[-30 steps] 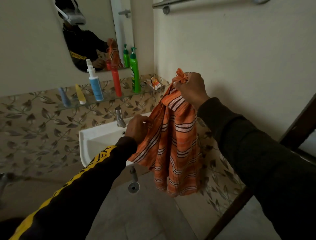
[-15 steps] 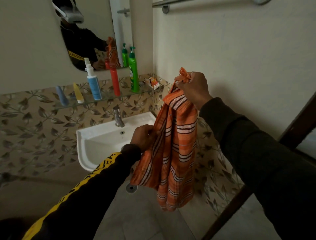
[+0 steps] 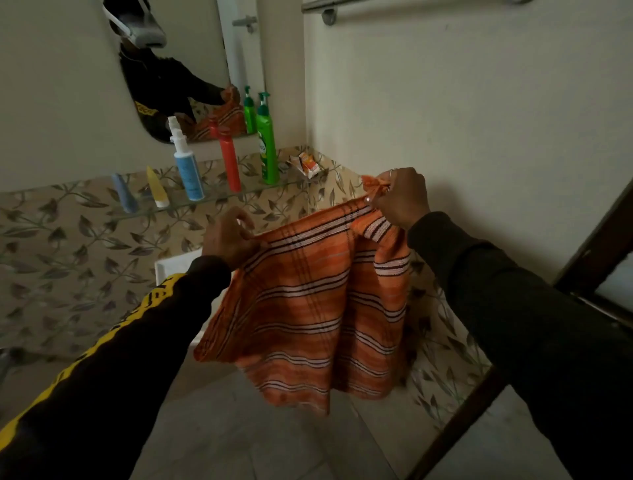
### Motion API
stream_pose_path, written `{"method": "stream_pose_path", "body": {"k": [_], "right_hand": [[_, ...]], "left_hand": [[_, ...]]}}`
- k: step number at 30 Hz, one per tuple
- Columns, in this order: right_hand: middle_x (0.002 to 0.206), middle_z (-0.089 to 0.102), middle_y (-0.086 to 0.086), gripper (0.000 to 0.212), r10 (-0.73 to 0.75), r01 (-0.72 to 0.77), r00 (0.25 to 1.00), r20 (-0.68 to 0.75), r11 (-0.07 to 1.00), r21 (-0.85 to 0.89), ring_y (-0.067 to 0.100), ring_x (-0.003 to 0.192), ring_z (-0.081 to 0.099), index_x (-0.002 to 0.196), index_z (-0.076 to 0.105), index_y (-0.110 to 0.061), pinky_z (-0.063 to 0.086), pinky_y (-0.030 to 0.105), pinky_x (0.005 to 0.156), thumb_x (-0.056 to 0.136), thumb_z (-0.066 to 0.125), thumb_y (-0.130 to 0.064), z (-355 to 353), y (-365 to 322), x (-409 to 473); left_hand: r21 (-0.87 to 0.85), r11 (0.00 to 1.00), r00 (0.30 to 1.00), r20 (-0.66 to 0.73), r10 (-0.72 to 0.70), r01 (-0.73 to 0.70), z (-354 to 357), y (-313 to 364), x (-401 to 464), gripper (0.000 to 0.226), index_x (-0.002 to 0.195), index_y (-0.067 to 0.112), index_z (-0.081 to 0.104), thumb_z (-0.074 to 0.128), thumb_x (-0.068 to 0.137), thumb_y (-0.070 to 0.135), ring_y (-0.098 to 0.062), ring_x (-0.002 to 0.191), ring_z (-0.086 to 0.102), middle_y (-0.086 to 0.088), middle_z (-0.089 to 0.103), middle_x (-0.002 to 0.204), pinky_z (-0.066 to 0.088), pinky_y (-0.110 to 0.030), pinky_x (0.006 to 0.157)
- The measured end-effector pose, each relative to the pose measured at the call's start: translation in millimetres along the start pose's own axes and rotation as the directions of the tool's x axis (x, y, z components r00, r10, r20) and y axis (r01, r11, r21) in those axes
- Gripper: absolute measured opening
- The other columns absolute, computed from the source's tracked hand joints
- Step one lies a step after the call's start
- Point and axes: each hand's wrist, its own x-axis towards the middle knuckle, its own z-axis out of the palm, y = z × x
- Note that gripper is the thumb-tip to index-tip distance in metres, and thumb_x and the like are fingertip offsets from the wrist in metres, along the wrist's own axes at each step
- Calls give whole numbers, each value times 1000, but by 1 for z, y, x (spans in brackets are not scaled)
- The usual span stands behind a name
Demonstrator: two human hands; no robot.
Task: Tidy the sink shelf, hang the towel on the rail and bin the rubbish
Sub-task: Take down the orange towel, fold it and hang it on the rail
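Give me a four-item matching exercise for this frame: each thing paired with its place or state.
Things:
1. towel
2. green pump bottle
3. rail
4. crumpled wrapper

Places or states:
A. mounted high on the wall, bare
B. right end of the glass shelf
C. stretched between left hand and right hand
D. upright beside the red bottle

Pairs: 1-C, 2-D, 3-A, 4-B
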Motion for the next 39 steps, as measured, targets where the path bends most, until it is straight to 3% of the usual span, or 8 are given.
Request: {"method": "stream_pose_path", "body": {"k": [5,11,15,17,22,26,31,39], "right_hand": [[107,76,14,34,47,-47,998,36,999,-3,29,101,70,109,76,-4,57,44,91,77,84,-12,9,6,-3],[120,71,12,46,72,-76,983,168,997,17,28,108,67,128,66,-7,55,44,96,83,78,-14,6,14,0],[134,65,8,59,-37,-13,948,316,988,154,22,120,61,134,61,-9,49,36,104,80,83,-19,5,8,-9],[140,62,5,60,-133,62,910,393,980,189,16,124,59,133,63,-11,46,27,102,78,85,-22,8,0,-16],[121,73,3,50,-244,175,827,506,968,180,13,106,68,124,70,-16,53,26,93,78,86,-28,21,-27,-30],[84,73,2,13,-220,216,806,549,974,73,13,74,67,84,72,-20,53,30,70,80,84,-25,25,-33,-32],[70,59,15,22,-100,176,816,570,981,-79,17,55,49,83,69,10,39,31,54,85,74,-11,19,-24,-32],[54,50,0,36,-25,57,892,452,997,-58,12,47,42,56,53,-12,31,20,42,81,79,-11,18,-19,-23]], "left_hand": [[106,994,998,54,25,-30,-9,2,9,18,86,15,77,84,70,18,-19,76,68,-1,70,75,44,-22,67],[-25,994,988,111,-104,108,-5,17,10,11,77,15,71,80,74,10,-15,63,60,-2,66,70,48,-19,58],[-171,958,962,189,-199,232,1,34,10,19,68,16,66,78,74,3,-23,69,63,-12,66,75,59,-35,70],[-197,949,951,236,-199,247,7,46,7,20,65,16,66,80,73,3,-17,58,61,-7,65,66,57,-28,59],[-247,961,947,319,-44,128,23,81,-3,17,65,19,71,82,73,9,-10,55,63,2,68,59,54,-19,51],[-189,982,946,319,63,-1,29,96,-9,22,62,25,70,77,77,10,6,48,59,17,64,50,45,-9,47],[-211,977,929,360,84,-6,26,93,-14,17,70,22,76,81,72,5,4,55,64,10,70,59,51,-10,53],[163,984,959,282,20,-69,35,85,-17,12,75,11,78,72,69,3,-22,71,70,-10,74,75,54,-27,61]]}}
